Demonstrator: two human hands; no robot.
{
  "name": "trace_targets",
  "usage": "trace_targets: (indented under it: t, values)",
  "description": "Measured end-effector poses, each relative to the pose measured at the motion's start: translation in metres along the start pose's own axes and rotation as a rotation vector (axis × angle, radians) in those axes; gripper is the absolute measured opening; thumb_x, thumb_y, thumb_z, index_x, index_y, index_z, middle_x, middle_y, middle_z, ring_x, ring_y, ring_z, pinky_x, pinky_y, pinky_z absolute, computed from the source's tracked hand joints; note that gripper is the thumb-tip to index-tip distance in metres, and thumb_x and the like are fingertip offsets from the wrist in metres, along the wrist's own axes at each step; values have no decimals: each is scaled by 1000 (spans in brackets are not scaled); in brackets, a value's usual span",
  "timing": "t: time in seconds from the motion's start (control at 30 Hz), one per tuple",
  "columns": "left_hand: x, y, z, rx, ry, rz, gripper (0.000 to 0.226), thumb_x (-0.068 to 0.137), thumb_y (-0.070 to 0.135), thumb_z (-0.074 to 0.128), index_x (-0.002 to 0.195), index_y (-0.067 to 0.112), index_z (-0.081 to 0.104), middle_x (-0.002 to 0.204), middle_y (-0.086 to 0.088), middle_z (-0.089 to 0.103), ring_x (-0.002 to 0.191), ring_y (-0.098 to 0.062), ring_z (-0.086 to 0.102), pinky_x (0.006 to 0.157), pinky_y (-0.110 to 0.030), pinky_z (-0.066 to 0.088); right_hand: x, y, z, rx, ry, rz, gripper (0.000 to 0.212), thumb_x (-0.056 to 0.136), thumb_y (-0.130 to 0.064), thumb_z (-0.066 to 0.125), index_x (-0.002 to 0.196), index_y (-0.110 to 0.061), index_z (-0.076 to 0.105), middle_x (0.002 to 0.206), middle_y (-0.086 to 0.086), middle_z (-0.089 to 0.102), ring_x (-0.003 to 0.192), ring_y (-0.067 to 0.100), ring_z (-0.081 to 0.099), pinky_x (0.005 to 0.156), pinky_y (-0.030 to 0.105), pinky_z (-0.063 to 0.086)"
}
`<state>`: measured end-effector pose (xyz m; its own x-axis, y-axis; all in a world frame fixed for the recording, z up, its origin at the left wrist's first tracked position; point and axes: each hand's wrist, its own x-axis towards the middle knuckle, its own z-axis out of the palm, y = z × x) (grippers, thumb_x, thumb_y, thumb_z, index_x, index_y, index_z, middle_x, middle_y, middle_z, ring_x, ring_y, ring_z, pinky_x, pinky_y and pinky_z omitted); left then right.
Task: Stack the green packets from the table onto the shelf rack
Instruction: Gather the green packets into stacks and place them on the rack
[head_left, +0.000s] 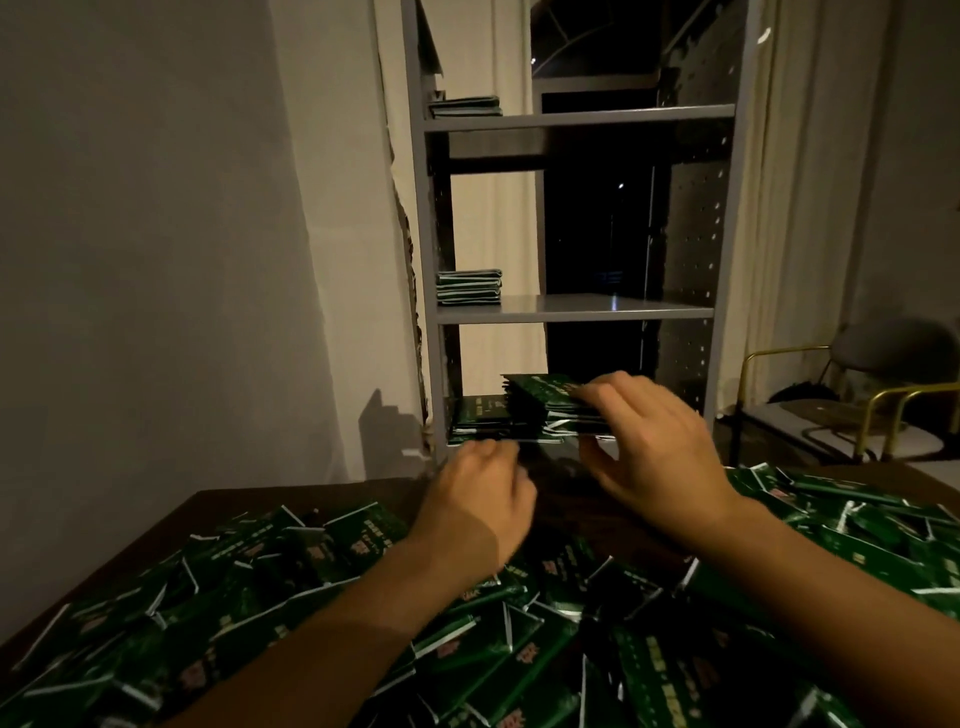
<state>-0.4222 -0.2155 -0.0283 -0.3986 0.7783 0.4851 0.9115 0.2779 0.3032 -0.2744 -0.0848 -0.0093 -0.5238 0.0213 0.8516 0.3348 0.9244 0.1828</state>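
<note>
Two hands work at the far edge of the worktop (218, 512), and the right hand (660, 447) is the one that matters: its fingers and thumb are curled round a bundle of green packets (540, 402), thumb below and fingers on top, the bundle held flat and raised just in front of the shelf rack (571, 309). The bundle's long axis runs left to right, roughly parallel to the shelf edges, and it sticks out to the left of the grip, toward the rack's left side. Directly behind and slightly below it lies a low stack (475, 418) on the lowest visible shelf, at the left end; the bundle overlaps it in view, so whether they touch I cannot tell. The left hand (480, 499) sits lower and nearer the worktop, fingers curled under; it may be pinching something thin at its fingertips, but this is too blurred to say.

The coming move, I judge, is a short push forward and left to land the bundle on or beside that low stack, long axis unchanged. Higher shelves carry a middle stack (469, 287) and a top stack (465, 106), both at the left. A deep heap of loose packets (519, 649) covers the worktop, so most of the task remains.
</note>
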Motion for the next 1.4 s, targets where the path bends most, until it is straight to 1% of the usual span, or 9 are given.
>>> trace_targets:
  t: [0.1, 0.23, 0.53, 0.77, 0.93, 1.03, 1.1, 1.17, 1.4]
  values:
    - [1, 0, 7, 191, -83, 114, 47, 104, 38, 37, 142, 12, 47, 137, -6, 52, 129, -20, 43, 109, -33, 37, 11, -4, 22, -10, -2, -19, 44, 77, -13, 78, 118, -9, 63, 107, 5, 62, 91, 21, 59, 74, 31, 50]
    - [15, -4, 13, 292, -109, 120, 47, 104, 42, 35, 135, 11, 50, 134, -8, 53, 126, -23, 45, 111, -35, 36, 30, -11, 52, -18, 9, -11, 38, 75, -7, 73, 112, -8, 64, 100, 7, 61, 85, 24, 57, 69, 33, 47]
    - [26, -22, 28, 299, -108, 110, 48, 103, 47, 34, 125, 11, 55, 128, -9, 54, 122, -24, 46, 110, -35, 36, 59, -16, 103, -55, -47, -22, 34, 70, -7, 74, 102, -10, 65, 93, 8, 61, 79, 27, 57, 65, 35, 43]
    - [24, -29, 30, 251, -53, 140, 76, 86, 52, 6, 120, 11, 60, 122, -8, 60, 117, -22, 51, 107, -34, 40, 70, -19, 123, 80, -275, 37, 42, 78, -10, 76, 115, -13, 56, 106, 7, 63, 92, 28, 63, 68, 36, 50]
    - [26, -24, 25, 229, -111, 54, 57, 91, 42, 18, 116, 10, 59, 120, -9, 58, 114, -22, 49, 104, -35, 41, 74, -16, 125, 167, -363, 76, 38, 87, -13, 68, 122, -17, 53, 120, 5, 56, 108, 26, 57, 83, 35, 48]
    - [31, -22, 24, 195, -143, 2, 48, 96, 39, 24, 115, 9, 57, 121, -10, 56, 113, -23, 48, 102, -36, 42, 68, -10, 118, 118, -323, 57, 42, 83, -24, 75, 121, -18, 56, 118, 4, 55, 104, 25, 57, 81, 37, 51]
    - [36, -22, 22, 188, -161, -37, 40, 101, 34, 32, 119, 8, 55, 124, -12, 55, 116, -24, 47, 104, -37, 41, 57, -5, 109, 144, -272, 77, 28, 86, -26, 72, 109, -17, 59, 105, 3, 59, 93, 24, 59, 72, 35, 51]
    - [39, -19, 19, 219, -186, -69, 38, 103, 31, 35, 124, 6, 54, 127, -13, 53, 119, -26, 45, 105, -38, 39, 45, -1, 102, 190, -313, 87, 14, 89, -23, 64, 101, -18, 59, 100, 0, 59, 90, 23, 59, 71, 34, 51]
    - [54, -15, 22, 260, -254, -137, 44, 102, 29, 36, 136, 2, 45, 136, -18, 46, 125, -30, 42, 108, -39, 38, 45, -3, 115, 266, -467, 97, 18, 93, -15, 56, 109, -18, 63, 108, 2, 61, 103, 22, 54, 79, 31, 44]
